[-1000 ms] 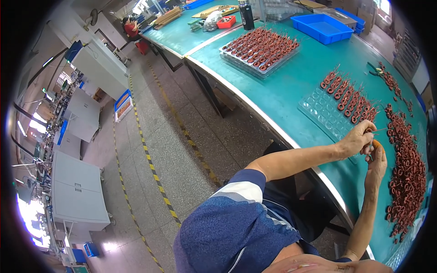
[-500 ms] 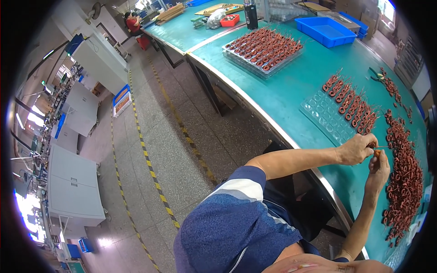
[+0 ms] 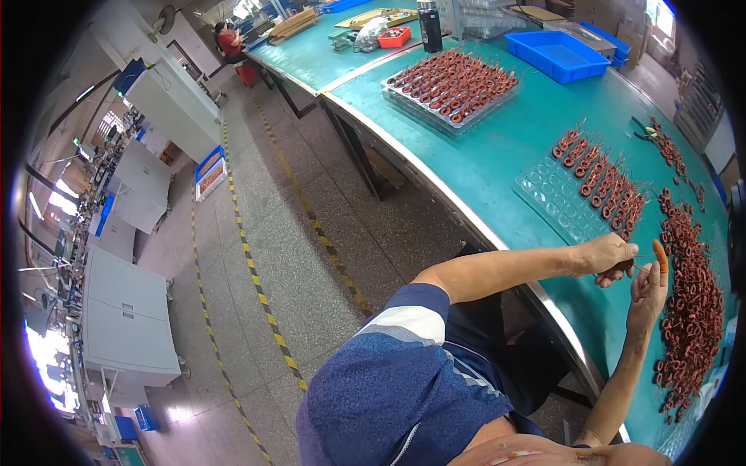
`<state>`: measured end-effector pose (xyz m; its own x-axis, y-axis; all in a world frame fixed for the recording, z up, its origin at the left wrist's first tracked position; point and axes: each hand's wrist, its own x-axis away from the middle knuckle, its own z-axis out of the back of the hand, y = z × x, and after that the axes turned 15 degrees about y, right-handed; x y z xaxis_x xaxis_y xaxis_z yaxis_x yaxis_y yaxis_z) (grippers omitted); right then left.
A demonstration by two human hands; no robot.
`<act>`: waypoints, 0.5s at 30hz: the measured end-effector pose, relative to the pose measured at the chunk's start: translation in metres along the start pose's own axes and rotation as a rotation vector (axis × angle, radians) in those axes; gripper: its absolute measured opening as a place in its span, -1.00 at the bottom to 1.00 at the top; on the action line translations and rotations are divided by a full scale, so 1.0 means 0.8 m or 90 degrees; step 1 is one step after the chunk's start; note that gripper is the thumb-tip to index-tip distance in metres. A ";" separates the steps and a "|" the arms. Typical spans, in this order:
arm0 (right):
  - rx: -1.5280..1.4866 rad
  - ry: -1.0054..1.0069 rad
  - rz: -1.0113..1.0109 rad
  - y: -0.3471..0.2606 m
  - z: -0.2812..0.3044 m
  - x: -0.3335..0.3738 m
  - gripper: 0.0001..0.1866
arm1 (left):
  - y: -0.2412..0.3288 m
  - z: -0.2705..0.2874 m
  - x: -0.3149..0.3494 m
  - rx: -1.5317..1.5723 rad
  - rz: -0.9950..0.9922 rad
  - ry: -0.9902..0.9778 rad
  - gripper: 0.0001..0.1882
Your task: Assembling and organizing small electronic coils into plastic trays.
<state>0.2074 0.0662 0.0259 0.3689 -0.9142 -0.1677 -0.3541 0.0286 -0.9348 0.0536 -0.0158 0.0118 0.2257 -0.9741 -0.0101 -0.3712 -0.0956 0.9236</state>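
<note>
My left hand (image 3: 608, 256) is closed around a small copper-red wire-wound ring coil (image 3: 624, 266), mostly hidden by the fingers. A thin wire lead runs from it toward my right hand (image 3: 649, 289), whose fingers are curled and seem to pinch the lead. One digit of that hand wears an orange finger cover (image 3: 660, 253) and points up. Just beyond the left hand lies a clear plastic tray (image 3: 556, 198) with round pockets, its far-right part filled with rows of ring coils (image 3: 598, 179). To the right of my right hand spreads a large heap of loose coils (image 3: 690, 311).
A filled stack of coil trays (image 3: 451, 89) stands farther back on the green table (image 3: 466, 167). Behind are a blue bin (image 3: 556, 56), a black bottle (image 3: 429, 27) and a red box (image 3: 394, 36). Green-handled pliers (image 3: 643, 130) lie at the far right. A person (image 3: 228, 43) sits in the distance.
My hands have moved slightly apart. The left hand shifted a little left with the coil, and the right hand's orange-covered digit now points up, with the wire lead between the hands.
</note>
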 end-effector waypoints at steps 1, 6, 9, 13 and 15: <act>-0.013 0.013 -0.037 -0.003 -0.003 0.002 -0.73 | 0.003 0.001 0.002 -0.001 0.020 -0.011 -0.48; -0.055 -0.028 -0.086 0.020 0.022 -0.017 -0.75 | 0.017 0.003 0.016 -0.005 0.021 -0.054 -0.55; -0.075 0.024 -0.130 0.016 0.005 -0.009 -0.76 | 0.019 -0.004 0.025 -0.178 -0.192 -0.034 -0.69; -0.102 -0.052 -0.125 0.016 0.018 -0.014 -0.78 | 0.020 -0.008 0.027 -0.233 -0.269 -0.024 -0.73; -0.114 -0.067 -0.120 0.016 0.022 -0.014 -0.78 | 0.020 -0.010 0.025 -0.205 -0.261 -0.002 -0.78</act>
<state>0.2143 0.0840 0.0103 0.5259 -0.8498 -0.0363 -0.4132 -0.2179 -0.8842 0.0590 -0.0352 0.0297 0.2907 -0.8709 -0.3963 0.0432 -0.4018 0.9147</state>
